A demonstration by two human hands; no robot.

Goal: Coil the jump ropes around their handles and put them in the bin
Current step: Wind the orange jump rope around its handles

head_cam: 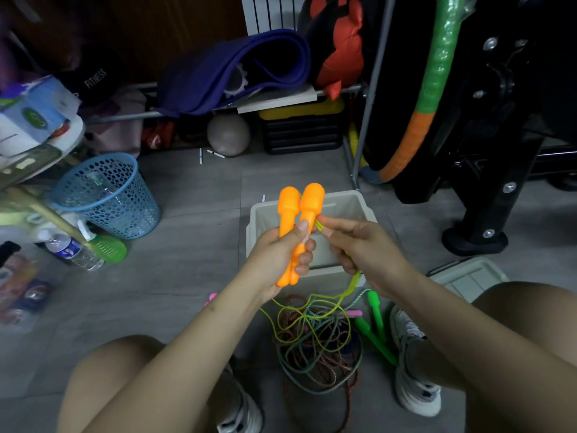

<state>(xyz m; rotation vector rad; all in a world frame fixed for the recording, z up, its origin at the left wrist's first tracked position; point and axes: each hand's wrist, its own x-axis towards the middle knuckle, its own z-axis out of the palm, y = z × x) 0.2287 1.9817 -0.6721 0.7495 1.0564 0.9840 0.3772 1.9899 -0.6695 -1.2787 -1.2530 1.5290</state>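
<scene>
My left hand point(282, 251) grips two orange jump-rope handles point(299, 210) side by side, upright above the beige bin point(346, 204). My right hand point(359, 245) pinches their yellow-green rope point(320, 225) right beside the handles; the rope runs down past my wrist to the floor. Below, between my feet, lies a tangled pile of ropes point(315, 348) with green handles point(374, 326) and pink handles point(356, 314).
A blue mesh basket point(109, 195) stands to the left, with a water bottle point(73, 251) near it. The bin's lid point(468, 276) lies at the right. A black machine base point(477, 235) and a rack with a grey ball point(228, 134) stand behind.
</scene>
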